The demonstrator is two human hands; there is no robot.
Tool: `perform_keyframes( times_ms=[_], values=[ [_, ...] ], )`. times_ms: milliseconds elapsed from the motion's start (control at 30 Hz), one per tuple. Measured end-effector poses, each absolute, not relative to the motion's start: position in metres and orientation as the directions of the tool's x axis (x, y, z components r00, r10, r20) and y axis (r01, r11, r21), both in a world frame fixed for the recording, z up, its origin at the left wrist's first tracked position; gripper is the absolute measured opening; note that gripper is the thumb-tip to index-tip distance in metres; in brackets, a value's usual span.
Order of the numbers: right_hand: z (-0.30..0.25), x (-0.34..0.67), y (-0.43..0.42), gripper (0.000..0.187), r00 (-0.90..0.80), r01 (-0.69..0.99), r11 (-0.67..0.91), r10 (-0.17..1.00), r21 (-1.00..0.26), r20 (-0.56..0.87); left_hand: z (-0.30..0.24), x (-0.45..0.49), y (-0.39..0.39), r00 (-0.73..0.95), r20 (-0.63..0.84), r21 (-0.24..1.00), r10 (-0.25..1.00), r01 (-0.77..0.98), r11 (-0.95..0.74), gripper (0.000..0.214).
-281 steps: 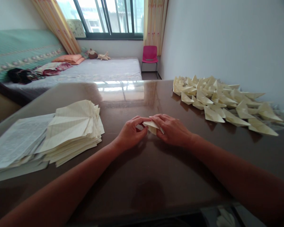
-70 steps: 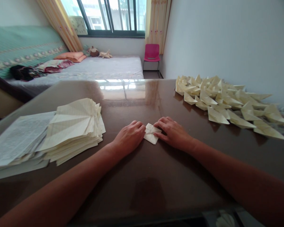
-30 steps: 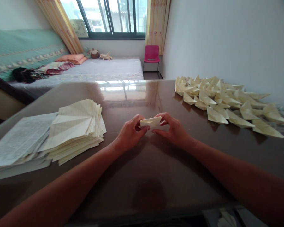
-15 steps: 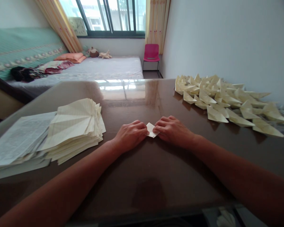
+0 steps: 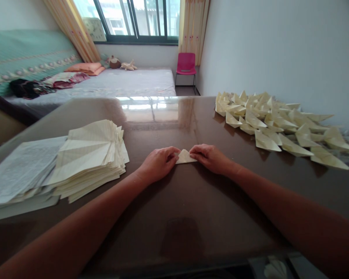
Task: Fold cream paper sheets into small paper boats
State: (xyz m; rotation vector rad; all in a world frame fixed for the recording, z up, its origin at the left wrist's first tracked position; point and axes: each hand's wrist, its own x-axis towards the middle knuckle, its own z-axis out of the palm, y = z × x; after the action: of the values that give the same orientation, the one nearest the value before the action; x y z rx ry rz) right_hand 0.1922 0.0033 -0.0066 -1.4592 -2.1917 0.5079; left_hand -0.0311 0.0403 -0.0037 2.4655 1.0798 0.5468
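Note:
A small piece of folded paper, cream and roughly triangular with a straight lower edge, is on the brown table between my hands. My left hand pinches its left end between thumb and fingers. At the right end, my right hand grips the paper the same way, with the fingers curled together. Both hands rest low over the tabletop, and the paper's outer ends are partly hidden by the fingertips.
On the left lies a stack of cream paper sheets, beside printed white sheets. Many folded paper boats crowd the table's right side along the wall. Beyond the glossy table are a bed and a pink chair.
The paper has gone from a diamond shape to a flatter triangle with a straight lower edge. My hands have shifted their grip to its two ends.

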Motion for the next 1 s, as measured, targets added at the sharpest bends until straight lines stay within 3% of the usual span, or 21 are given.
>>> perform_keyframes(
  times_ms=[200,533,800,1000],
  values=[
    [-0.008,0.184,0.0,0.016,-0.235,0.862,0.271,0.962,-0.428,0.137,-0.004,-0.027,0.035,0.625,0.203,0.375,0.754,0.662,-0.649,0.031],
    [-0.005,0.181,-0.002,0.017,-0.217,0.901,0.251,0.967,-0.353,0.133,0.002,-0.022,0.026,0.649,0.166,0.158,0.743,0.726,-0.67,0.038],
    [-0.001,0.18,-0.002,0.016,-0.235,0.898,0.263,0.965,-0.352,0.12,-0.003,-0.029,0.034,0.673,0.15,0.229,0.725,0.689,-0.687,0.038],
    [-0.001,0.179,-0.003,0.015,-0.217,0.907,0.247,0.968,-0.34,0.123,0.002,-0.028,0.027,0.676,0.129,0.125,0.726,0.715,-0.688,0.038]
  ],
)
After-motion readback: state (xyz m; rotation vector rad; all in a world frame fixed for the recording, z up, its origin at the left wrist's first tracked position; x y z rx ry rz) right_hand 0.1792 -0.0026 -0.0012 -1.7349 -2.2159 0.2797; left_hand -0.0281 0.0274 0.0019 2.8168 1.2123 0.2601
